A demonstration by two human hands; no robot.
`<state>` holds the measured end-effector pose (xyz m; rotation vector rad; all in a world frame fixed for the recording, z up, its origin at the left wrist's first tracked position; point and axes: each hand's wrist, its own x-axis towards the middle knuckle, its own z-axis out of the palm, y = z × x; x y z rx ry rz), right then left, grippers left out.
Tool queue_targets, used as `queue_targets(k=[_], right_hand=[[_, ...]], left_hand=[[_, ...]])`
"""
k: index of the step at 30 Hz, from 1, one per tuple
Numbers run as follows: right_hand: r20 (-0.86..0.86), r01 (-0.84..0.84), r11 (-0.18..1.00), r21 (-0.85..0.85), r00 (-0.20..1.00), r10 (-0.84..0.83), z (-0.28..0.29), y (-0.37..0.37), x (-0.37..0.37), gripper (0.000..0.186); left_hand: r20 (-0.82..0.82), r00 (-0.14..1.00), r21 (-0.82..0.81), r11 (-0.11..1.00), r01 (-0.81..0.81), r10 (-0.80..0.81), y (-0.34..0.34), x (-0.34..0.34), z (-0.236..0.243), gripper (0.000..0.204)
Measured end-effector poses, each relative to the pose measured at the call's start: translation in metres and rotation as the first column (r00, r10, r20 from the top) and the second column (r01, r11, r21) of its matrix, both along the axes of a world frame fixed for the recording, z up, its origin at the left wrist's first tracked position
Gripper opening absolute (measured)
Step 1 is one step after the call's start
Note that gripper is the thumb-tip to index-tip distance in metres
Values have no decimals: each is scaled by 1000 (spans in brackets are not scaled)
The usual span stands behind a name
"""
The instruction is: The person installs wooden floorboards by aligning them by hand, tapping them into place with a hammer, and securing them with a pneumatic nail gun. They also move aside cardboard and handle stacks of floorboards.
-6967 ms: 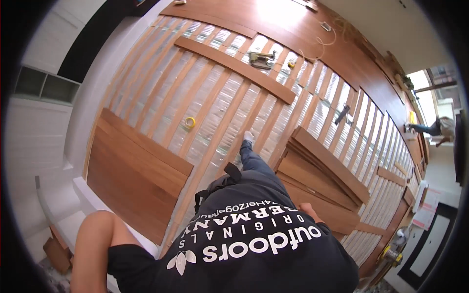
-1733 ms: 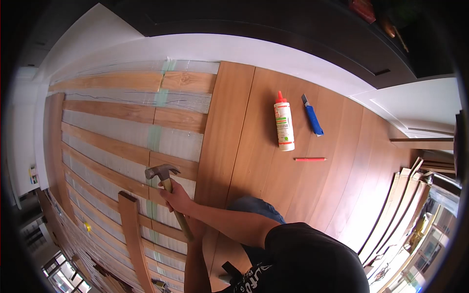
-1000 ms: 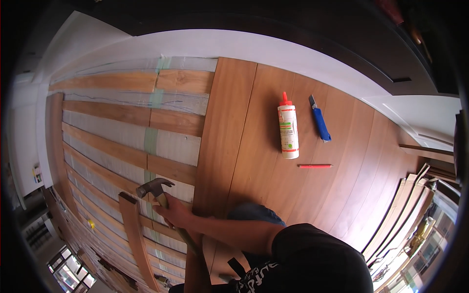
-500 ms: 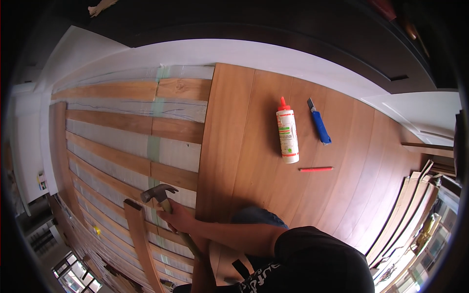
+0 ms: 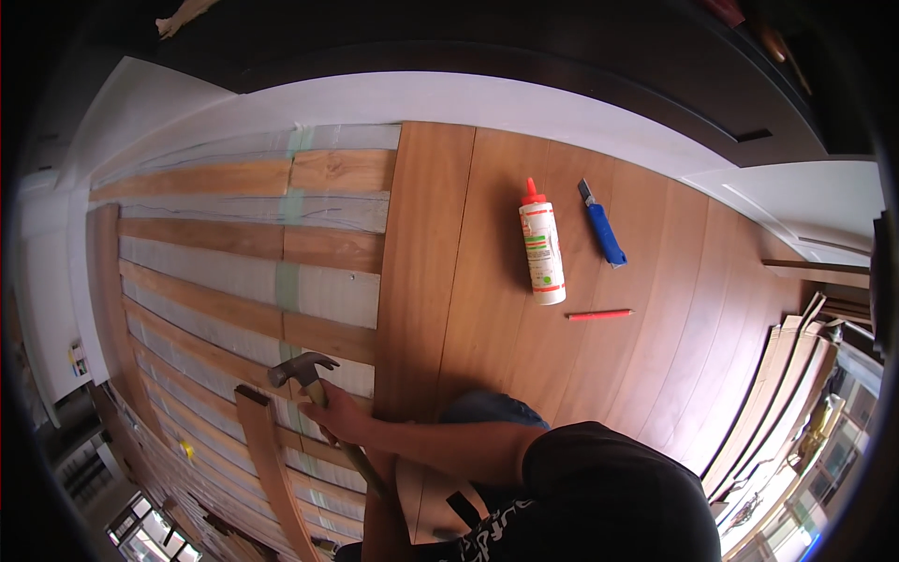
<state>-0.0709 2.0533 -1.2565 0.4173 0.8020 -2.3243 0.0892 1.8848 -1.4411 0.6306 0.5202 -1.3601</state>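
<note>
My right hand [image 5: 334,418] is shut on the wooden handle of a claw hammer [image 5: 300,368]. Its steel head hovers over the battens and silvery underlay [image 5: 234,281], just left of the edge of the laid brown floorboards [image 5: 440,281]. A loose narrow plank [image 5: 272,473] lies beside the hammer head. My left forearm [image 5: 376,525] rises from the lower edge, and its hand is hidden under my right forearm. My blue-jeaned knee [image 5: 487,408] rests on the boards.
On the laid boards lie a white glue bottle with a red cap [image 5: 541,248], a blue utility knife [image 5: 601,229] and a red pencil [image 5: 599,315]. Stacked planks [image 5: 796,393] lean at the right. A small yellow object [image 5: 187,451] sits among the battens. A white skirting wall [image 5: 468,94] runs behind.
Seven seconds ago I looked across the room's battens. Over the last two seconds my right hand and the hammer have dropped slightly toward the board edge; the tools on the floor stayed put.
</note>
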Motion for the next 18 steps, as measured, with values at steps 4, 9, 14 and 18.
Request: queue_targets(k=[4, 9, 14, 18], right_hand=[[17, -16, 1000, 20, 1000, 16, 0, 1, -4, 32], [4, 30, 1000, 8, 1000, -30, -7, -5, -5, 32], [22, -8, 1000, 19, 1000, 8, -4, -6, -5, 32], [27, 37, 999, 14, 999, -38, -3, 1, -8, 33]], left_hand=[[-28, 999, 8, 1000, -23, 23, -1, 3, 0, 74], [-31, 999, 28, 1000, -11, 12, -2, 3, -6, 76], [-22, 999, -13, 999, -39, 39, -9, 5, 0, 77], [-30, 999, -11, 999, -41, 40, -1, 7, -3, 79]])
